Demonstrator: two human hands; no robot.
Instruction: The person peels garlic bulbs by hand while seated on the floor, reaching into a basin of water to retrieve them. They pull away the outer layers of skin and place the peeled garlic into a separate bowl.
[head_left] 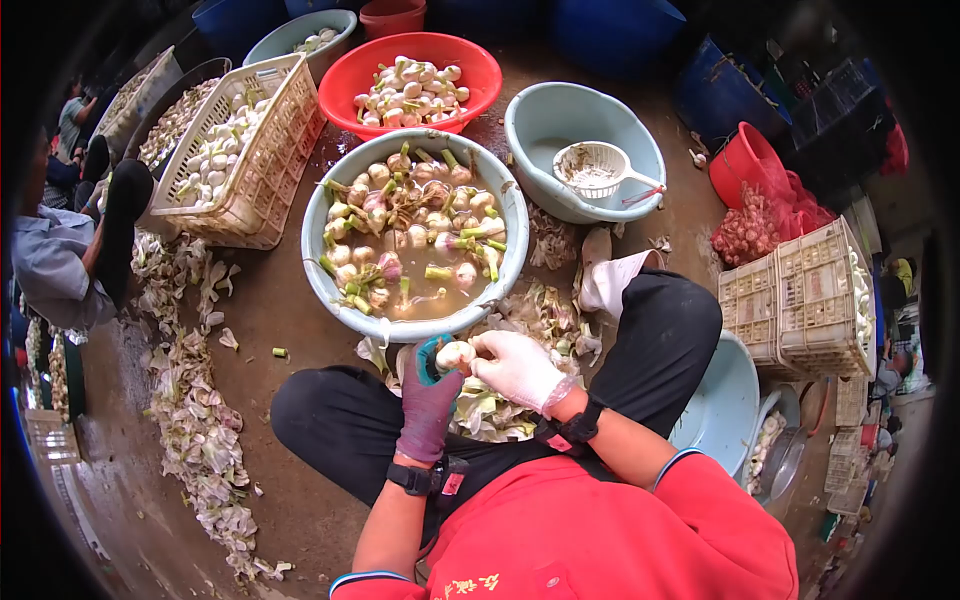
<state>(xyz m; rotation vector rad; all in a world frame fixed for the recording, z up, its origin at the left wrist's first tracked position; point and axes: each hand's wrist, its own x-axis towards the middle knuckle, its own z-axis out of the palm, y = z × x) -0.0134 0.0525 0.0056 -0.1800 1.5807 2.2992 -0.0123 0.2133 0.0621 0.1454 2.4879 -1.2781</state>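
Note:
Wearing a purple and teal glove, my left hand (430, 392) is closed around a garlic bulb (456, 356) above my lap. My right hand (518, 367), in a thin white glove, has its fingertips pressed to the right side of the same bulb. Just beyond both hands stands a pale blue basin (312, 235) of murky water, where many garlic bulbs with cut green stems float. Loose garlic skins (500, 412) lie on the floor between my legs. Whether a tool is in either hand I cannot make out.
A red basin (487, 82) of peeled bulbs stands behind. At right, another blue basin (520, 110) holds a white strainer (592, 168). Crates (275, 215) of garlic flank both sides. Skins (200, 450) litter the left floor, near a seated person (65, 260).

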